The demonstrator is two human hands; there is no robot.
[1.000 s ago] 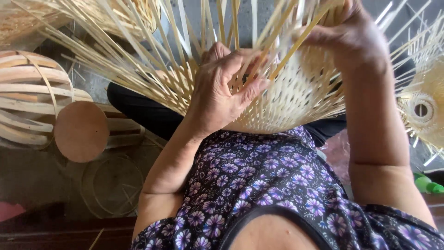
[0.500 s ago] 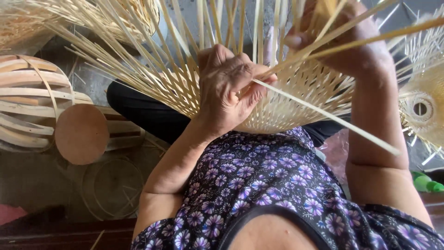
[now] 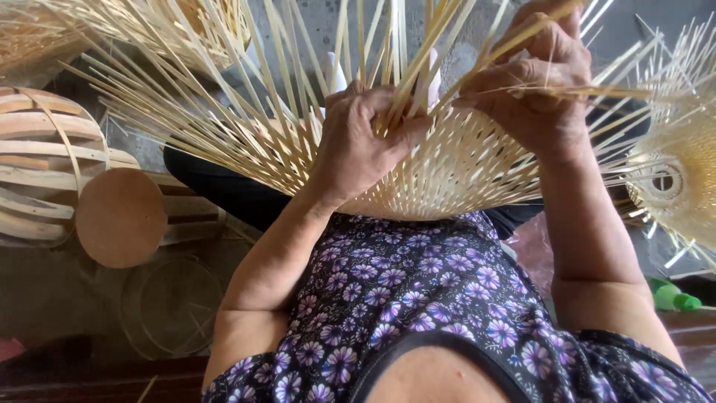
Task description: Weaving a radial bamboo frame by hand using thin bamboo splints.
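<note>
The bamboo strips run off the top edge, and the right hand hides its fingertips among them.

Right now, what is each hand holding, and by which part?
The left hand pinches loose bamboo strips just above the half-woven basket. The right hand closes its grip on strips at the basket's upper right edge.

Two hands: left hand, right hand. One half-woven bamboo basket at centre. One second woven piece at 3 o'clock. One slatted bamboo frame and one round wooden disc at 9 o'clock. One green bottle at 4 o'clock. Loose splints too many to count.
</note>
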